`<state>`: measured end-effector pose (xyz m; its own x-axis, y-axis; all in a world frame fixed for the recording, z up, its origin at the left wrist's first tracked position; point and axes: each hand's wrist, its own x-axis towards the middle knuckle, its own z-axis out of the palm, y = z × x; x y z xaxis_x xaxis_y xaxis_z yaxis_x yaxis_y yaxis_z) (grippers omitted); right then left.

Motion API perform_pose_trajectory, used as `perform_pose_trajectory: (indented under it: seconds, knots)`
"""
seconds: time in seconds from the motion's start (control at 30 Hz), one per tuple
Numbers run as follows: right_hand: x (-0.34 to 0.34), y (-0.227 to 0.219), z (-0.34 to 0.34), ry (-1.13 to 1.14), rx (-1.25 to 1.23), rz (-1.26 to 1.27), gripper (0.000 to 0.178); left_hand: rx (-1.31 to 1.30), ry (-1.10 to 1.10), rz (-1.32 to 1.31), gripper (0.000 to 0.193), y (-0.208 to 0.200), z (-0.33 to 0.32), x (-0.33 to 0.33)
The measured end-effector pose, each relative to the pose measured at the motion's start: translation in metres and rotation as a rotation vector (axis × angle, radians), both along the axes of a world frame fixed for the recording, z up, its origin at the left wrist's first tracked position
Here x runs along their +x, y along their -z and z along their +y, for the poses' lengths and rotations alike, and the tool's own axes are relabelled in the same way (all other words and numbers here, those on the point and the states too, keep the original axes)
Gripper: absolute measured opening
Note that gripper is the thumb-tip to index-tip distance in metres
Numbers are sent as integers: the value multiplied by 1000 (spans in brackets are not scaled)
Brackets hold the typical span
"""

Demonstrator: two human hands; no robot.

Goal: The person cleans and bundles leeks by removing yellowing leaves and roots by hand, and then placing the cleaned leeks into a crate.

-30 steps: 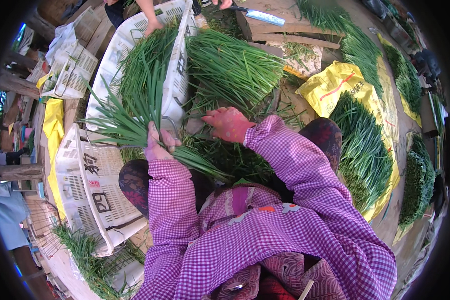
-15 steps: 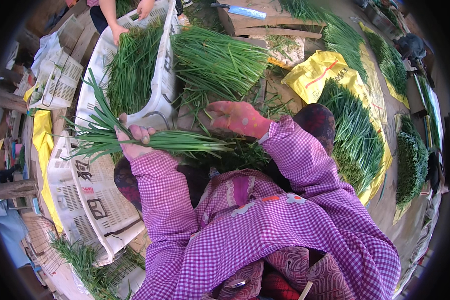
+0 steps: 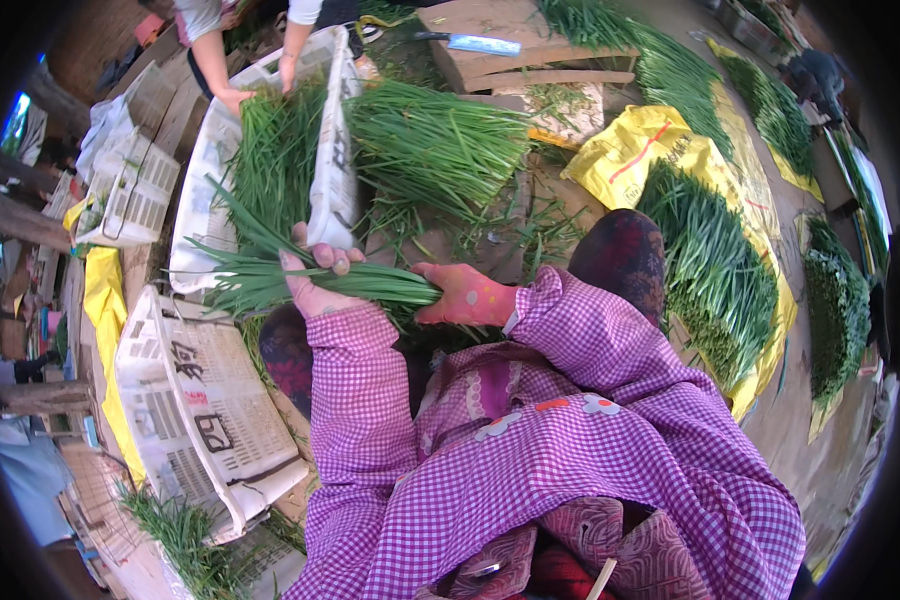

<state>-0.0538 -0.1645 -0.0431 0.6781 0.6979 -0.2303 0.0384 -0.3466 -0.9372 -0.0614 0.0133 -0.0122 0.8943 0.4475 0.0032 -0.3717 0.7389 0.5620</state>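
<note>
My bare left hand [image 3: 322,282] is wrapped round a bunch of garlic chives [image 3: 382,284], held crosswise over my lap. The leaf tips fan out to the left, beyond the wrist. At the bunch's right end my right hand [image 3: 470,296], in a pinkish-red dotted glove, closes on the stalks; its fingertips are partly hidden. Just beyond my hands lies a big heap of cut chives [image 3: 435,145] on the ground. To its left, a white plastic crate [image 3: 336,190] holds more chives, and another person's hands [image 3: 260,88] reach into its far end.
A large knife [image 3: 482,45] rests on a wooden stool [image 3: 540,30] at the back. Chives [image 3: 715,275] lie on yellow sacking [image 3: 630,150] to the right. A second white crate [image 3: 235,400] stands near left, with loose greens [image 3: 185,535] by it.
My right hand has come down from above the bunch onto its right end. The view has shifted slightly. The other person's hands have moved together onto the chives in the crate.
</note>
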Motion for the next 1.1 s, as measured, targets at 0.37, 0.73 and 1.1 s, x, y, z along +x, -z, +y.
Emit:
perform_pose_trajectory:
  seconds: [0.37,0.73,1.1]
  knots:
    - [14,-86,-107,489,835,344,32,314,548,-119,67,12,-32,8]
    - [-8,-52,-387,1462,839,-37,27,240,456,243,35,38,-28,13]
    - [-52,40,-465,1792,658,138,22,439,480,353,38,52,-59,25]
